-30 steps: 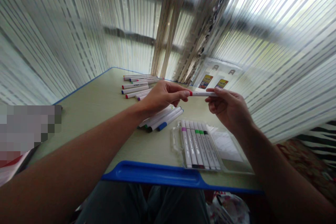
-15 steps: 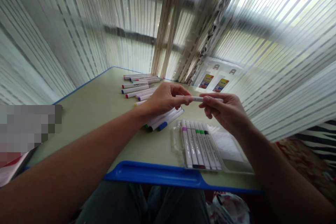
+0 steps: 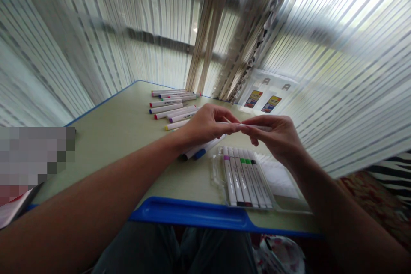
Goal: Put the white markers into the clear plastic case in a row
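Observation:
Between both hands a white marker [image 3: 263, 128] is held level above the table, most of it covered by fingers. My left hand [image 3: 213, 125] pinches its left end, and my right hand [image 3: 276, 132] grips the right part; their fingertips meet near its middle. Below the right hand lies a clear plastic case [image 3: 272, 202] with a row of white markers [image 3: 242, 180] in it, some banded purple, green or black. Under and beyond the left hand, loose markers [image 3: 175, 103] with coloured ends are spread on the table. A blue-capped marker [image 3: 201, 153] lies just below that hand.
The pale green table [image 3: 109, 137] has a blue rim and a blue tray groove [image 3: 192, 214] at its front edge. A clear package [image 3: 266, 92] with two labels stands at the back against striped curtains [image 3: 160, 21]. A blurred-out item [image 3: 28, 158] sits at the left.
Both hands have drawn together along the marker, so their fingertips now meet and less of it shows. The markers on the table and in the case stay put.

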A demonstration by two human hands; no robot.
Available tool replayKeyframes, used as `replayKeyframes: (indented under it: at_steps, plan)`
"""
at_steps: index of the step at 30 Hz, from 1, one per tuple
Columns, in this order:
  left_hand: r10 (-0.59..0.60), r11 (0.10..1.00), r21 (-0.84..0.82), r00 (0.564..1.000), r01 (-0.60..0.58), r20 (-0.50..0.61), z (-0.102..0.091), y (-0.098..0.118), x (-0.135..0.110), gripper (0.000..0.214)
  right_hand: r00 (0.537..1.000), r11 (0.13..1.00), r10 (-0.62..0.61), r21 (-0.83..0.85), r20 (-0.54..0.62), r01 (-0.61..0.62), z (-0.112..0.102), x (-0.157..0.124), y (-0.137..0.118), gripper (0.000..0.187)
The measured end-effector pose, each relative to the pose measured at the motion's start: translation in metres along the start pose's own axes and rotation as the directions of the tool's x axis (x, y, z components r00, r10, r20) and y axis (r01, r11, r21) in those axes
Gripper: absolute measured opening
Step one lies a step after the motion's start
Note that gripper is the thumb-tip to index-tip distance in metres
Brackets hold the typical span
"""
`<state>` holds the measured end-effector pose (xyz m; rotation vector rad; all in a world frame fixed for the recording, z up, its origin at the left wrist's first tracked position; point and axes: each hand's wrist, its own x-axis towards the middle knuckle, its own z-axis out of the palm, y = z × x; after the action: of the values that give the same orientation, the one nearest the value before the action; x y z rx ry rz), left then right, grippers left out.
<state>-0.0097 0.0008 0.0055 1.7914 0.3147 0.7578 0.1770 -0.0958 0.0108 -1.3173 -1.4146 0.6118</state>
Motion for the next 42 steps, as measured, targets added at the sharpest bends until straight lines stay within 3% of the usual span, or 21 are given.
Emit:
replayKeyframes:
  at_steps: [9,17,25,36,42]
  plan:
    - [0.005,1.0,0.023,0.996,-0.003,-0.092,-0.002,0.002,0.003,0.019,1.0,0.994,-0.013,0.109,-0.007,0.014,-0.001,0.003,0.001,0.012]
    - [0.009,0.999,-0.032,0.991,-0.013,-0.132,-0.006,0.0,0.005,0.016,0.998,0.963,0.058,0.267,-0.035,-0.047,-0.002,0.004,-0.003,0.008]
    - [-0.019,0.993,-0.116,0.989,0.001,-0.15,-0.009,-0.005,0.008,0.022,0.99,0.927,0.134,0.359,-0.042,-0.111,-0.004,0.006,-0.007,0.015]
    - [-0.051,0.978,-0.207,0.982,0.013,-0.179,-0.009,-0.01,0.011,0.037,0.982,0.901,0.183,0.406,-0.038,-0.152,-0.005,0.008,-0.01,0.019]
    - [-0.129,0.946,-0.318,0.968,0.056,-0.214,-0.008,-0.006,0.011,0.035,0.98,0.917,0.193,0.365,-0.054,-0.16,-0.005,0.009,-0.009,0.016]
